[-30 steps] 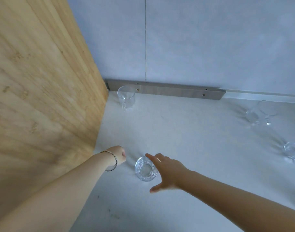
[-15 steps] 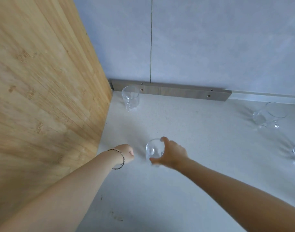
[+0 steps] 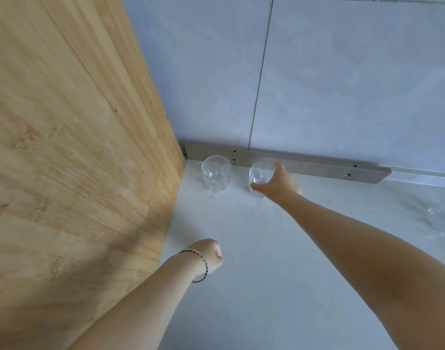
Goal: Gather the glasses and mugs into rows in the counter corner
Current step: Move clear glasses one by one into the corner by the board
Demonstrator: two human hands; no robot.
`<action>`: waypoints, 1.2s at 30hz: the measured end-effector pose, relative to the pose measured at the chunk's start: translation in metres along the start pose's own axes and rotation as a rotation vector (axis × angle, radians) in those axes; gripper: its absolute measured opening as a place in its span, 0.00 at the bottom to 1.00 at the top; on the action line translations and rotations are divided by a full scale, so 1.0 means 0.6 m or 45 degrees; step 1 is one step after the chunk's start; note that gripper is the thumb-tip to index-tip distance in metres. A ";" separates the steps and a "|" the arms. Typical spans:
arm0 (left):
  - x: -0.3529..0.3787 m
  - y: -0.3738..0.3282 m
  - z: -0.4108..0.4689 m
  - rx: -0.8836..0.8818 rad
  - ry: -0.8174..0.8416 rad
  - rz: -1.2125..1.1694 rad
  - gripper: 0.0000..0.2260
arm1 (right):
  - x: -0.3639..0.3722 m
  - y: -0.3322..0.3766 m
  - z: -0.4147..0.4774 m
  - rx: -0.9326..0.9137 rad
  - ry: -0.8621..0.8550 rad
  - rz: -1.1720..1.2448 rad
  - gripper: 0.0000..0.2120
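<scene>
A clear glass mug (image 3: 215,174) stands upright in the counter corner, close to the wooden side panel and the back wall. Just to its right is a clear cut-glass tumbler (image 3: 257,177), with my right hand (image 3: 279,183) wrapped around it at the back of the counter. A small gap separates the two vessels. My left hand (image 3: 210,255) rests as a closed fist on the white counter (image 3: 241,286) near the panel, holding nothing. Another clear glass (image 3: 441,218) shows blurred at the far right edge.
A tall wooden panel (image 3: 77,173) walls off the left side. Grey tiles (image 3: 342,84) form the back wall, with a metal strip (image 3: 317,165) along its base.
My right hand closed on the tumbler near my left fist and carried it away from me to the back wall, beside the mug. The camera view tilted up. My left fist stayed put.
</scene>
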State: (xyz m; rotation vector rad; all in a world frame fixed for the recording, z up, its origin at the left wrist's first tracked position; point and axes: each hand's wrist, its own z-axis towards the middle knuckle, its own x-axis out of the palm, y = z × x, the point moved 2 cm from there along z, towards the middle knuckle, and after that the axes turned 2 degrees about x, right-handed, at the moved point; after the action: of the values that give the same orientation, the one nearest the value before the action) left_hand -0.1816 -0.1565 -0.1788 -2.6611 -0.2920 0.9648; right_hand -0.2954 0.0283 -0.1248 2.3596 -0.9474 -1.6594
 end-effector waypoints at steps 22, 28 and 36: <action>0.094 -0.254 -0.053 0.187 0.059 0.399 0.09 | -0.123 -0.472 -0.262 0.190 0.339 0.024 0.14; 0.179 -0.419 -0.063 0.251 0.036 0.412 0.13 | -0.268 -0.648 -0.278 0.225 0.127 -0.024 0.14; 0.282 -0.558 -0.072 0.228 0.010 0.291 0.12 | -0.350 -0.813 -0.323 0.230 0.373 -0.673 0.34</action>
State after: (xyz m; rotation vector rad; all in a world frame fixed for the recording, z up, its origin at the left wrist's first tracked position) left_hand -0.0556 0.1968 -0.1329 -2.5707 0.0990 0.9946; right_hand 0.0389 0.4824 -0.0821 3.0640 -0.4601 -1.3351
